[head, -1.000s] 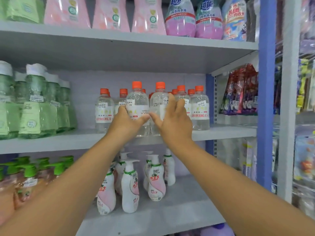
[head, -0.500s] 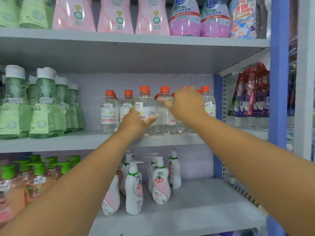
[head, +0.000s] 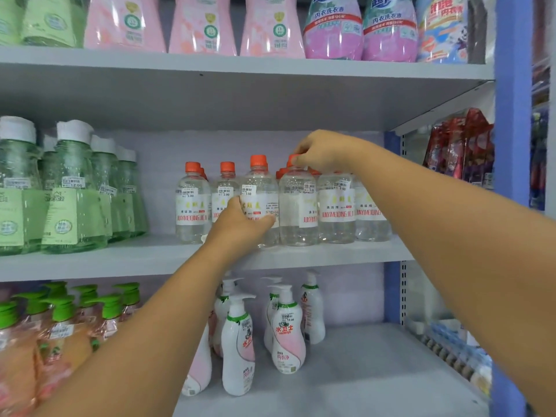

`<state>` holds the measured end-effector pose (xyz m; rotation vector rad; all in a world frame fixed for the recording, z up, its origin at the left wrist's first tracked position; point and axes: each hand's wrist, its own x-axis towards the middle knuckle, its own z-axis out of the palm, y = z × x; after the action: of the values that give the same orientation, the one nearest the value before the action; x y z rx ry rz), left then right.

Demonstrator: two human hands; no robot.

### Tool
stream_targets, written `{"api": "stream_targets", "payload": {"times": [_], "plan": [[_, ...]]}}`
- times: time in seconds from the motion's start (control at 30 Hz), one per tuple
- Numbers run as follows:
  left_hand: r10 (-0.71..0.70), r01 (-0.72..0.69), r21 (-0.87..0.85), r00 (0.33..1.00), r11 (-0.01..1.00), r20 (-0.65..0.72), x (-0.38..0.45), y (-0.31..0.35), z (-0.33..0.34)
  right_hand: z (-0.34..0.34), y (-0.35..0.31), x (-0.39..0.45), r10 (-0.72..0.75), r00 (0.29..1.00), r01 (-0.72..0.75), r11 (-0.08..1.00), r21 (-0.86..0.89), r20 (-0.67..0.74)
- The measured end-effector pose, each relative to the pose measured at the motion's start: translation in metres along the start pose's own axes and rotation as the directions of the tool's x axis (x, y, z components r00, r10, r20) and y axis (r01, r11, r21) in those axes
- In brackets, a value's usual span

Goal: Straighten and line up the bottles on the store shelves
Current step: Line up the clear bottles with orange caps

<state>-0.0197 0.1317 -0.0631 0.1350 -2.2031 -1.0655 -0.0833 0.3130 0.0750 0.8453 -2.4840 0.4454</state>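
Several clear bottles with orange caps stand on the middle shelf (head: 150,260). My left hand (head: 240,224) grips the body of the third clear bottle (head: 259,188) from the left, fingers round its white label. My right hand (head: 322,150) reaches in from the right and pinches the orange cap of the neighbouring clear bottle (head: 298,212). Both bottles stand upright at the shelf's front. More orange-capped bottles sit behind and to the right, partly hidden by my right forearm.
Green bottles with white caps (head: 72,191) fill the left of the same shelf. Pink and purple refill bottles (head: 270,25) line the top shelf. White pump bottles (head: 285,329) and green-pump bottles (head: 63,323) stand below. A blue upright post (head: 511,115) bounds the right.
My right hand rose from the bottles' bodies to the top of one bottle and now pinches its cap. My left hand kept hold of its bottle. The camera moved closer.
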Motion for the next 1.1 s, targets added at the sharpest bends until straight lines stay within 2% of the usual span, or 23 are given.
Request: {"api": "stream_targets", "payload": {"times": [0.23, 0.53, 0.63, 0.67, 0.73, 0.8, 0.83, 0.87, 0.9, 0.93, 1.0, 1.03, 1.1], "plan": [[0.01, -0.009, 0.029, 1.0, 1.0, -0.013, -0.002, 0.002, 0.0, 0.013, 0.005, 0.01, 0.087, 0.993, -0.088, 0.996, -0.01, -0.075], [0.015, -0.014, 0.062, 1.0, 0.998, -0.026, -0.006, 0.006, 0.0, 0.014, 0.0, 0.005, 0.11, 0.988, -0.112, 0.994, -0.009, -0.104], [0.027, -0.026, 0.091, 1.0, 0.996, -0.015, -0.008, 0.007, -0.001, 0.016, 0.006, 0.0, 0.092, 0.984, -0.093, 0.996, -0.001, -0.154], [0.034, -0.033, 0.099, 0.999, 0.995, -0.014, -0.009, 0.007, -0.001, 0.015, 0.011, -0.004, 0.082, 0.973, -0.072, 0.996, 0.055, -0.215], [0.044, -0.043, 0.084, 0.999, 0.996, -0.017, -0.008, 0.006, 0.0, 0.008, 0.03, -0.021, 0.124, 0.897, 0.0, 0.96, 0.281, -0.423], [0.037, -0.035, 0.042, 0.999, 0.998, -0.039, -0.006, 0.006, 0.001, 0.007, 0.062, -0.048, 0.251, 0.732, 0.098, 0.882, 0.462, -0.634], [0.029, -0.028, 0.03, 0.998, 0.999, -0.05, -0.005, 0.006, 0.002, 0.011, 0.08, -0.061, 0.339, 0.665, 0.11, 0.836, 0.537, -0.665], [0.015, -0.014, 0.019, 0.998, 1.0, -0.061, -0.004, 0.006, 0.002, 0.018, 0.096, -0.075, 0.418, 0.65, 0.094, 0.784, 0.613, -0.635], [-0.001, 0.001, 0.001, 0.998, 1.0, -0.069, -0.003, 0.007, 0.003, 0.027, 0.11, -0.087, 0.467, 0.691, 0.044, 0.734, 0.678, -0.551], [-0.016, 0.015, -0.018, 0.997, 1.0, -0.072, -0.003, 0.007, 0.003, 0.037, 0.122, -0.096, 0.482, 0.761, -0.038, 0.701, 0.713, -0.434], [-0.023, 0.02, -0.042, 0.997, 0.999, -0.069, -0.003, 0.007, 0.004, 0.053, 0.139, -0.103, 0.438, 0.876, -0.192, 0.699, 0.689, -0.2], [-0.02, 0.017, -0.037, 0.997, 0.999, -0.069, -0.003, 0.008, 0.005, 0.059, 0.144, -0.103, 0.406, 0.905, -0.221, 0.703, 0.676, -0.126], [-0.009, 0.009, -0.008, 0.997, 1.0, -0.081, -0.004, 0.007, 0.005, 0.063, 0.148, -0.102, 0.35, 0.934, -0.215, 0.713, 0.667, -0.073]]}}
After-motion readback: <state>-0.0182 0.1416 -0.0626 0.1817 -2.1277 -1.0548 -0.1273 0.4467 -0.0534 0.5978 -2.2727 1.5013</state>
